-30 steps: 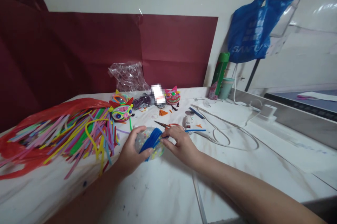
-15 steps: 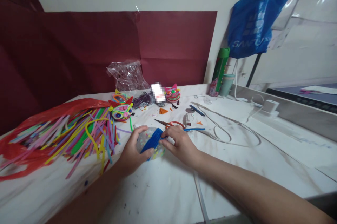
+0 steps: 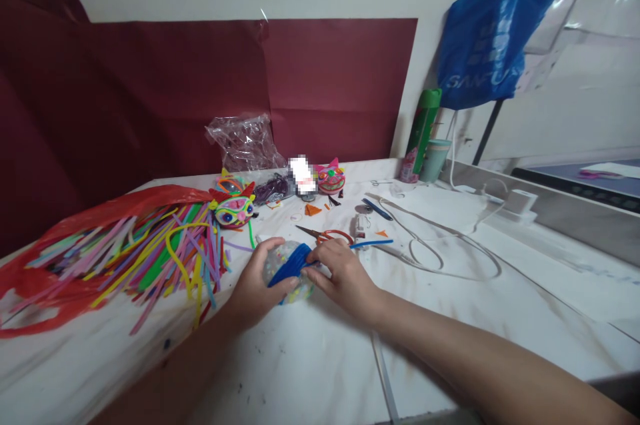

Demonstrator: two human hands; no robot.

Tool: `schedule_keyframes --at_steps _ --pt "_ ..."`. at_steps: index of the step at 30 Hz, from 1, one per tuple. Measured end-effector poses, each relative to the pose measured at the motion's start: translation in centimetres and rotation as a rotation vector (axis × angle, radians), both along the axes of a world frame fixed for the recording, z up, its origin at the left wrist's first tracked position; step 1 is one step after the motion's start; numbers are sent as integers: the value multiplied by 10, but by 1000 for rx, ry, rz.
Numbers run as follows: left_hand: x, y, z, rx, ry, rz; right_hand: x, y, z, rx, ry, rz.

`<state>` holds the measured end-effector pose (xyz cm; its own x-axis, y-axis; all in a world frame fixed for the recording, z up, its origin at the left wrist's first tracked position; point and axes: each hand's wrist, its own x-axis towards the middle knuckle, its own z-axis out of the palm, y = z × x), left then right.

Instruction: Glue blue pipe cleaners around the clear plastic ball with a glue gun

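Observation:
My left hand (image 3: pixel 257 285) is wrapped round the left side of a clear ball (image 3: pixel 275 258) dotted with small coloured specks. A band of blue pipe cleaners (image 3: pixel 293 264) lies side by side across the ball. At the ball's right side, my right hand (image 3: pixel 343 275) pinches a blue pipe cleaner (image 3: pixel 375 243), whose free end sticks out beyond the knuckles to the right. The pinched part is hidden by the fingers. Just behind my right hand lie orange-handled scissors (image 3: pixel 333 235), their blades pointing left.
Loose coloured pipe cleaners (image 3: pixel 155 258) lie on a red plastic bag (image 3: pixel 125 198) at left. Two decorated animal-face balls, one yellow and red (image 3: pixel 233 210), one pink (image 3: pixel 330 178), stand behind. A white cable (image 3: pixel 475 258), blue cutter (image 3: pixel 377 208) and green can (image 3: pixel 423 132) are at right.
The blue band on the ball appears slightly wider and turned a little. Both hands keep nearly the same grip. The whole view has shifted slightly.

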<state>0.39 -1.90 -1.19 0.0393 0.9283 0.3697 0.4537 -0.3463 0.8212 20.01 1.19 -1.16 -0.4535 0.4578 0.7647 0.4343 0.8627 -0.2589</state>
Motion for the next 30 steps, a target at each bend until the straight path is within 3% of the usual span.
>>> schedule_keyframes --at_steps 4,12,22,30 --pt "1 -2 7 -19 64 11 0 -2 1 -26 13 5" --pt "-6 1 0 -14 -9 -61 2 -1 -1 -143 61 -9" --pt "-7 2 -2 76 22 -100 1 -1 -2 -163 63 -14" --pt "-2 -1 4 107 34 -70 -1 -6 1 -192 70 -26"
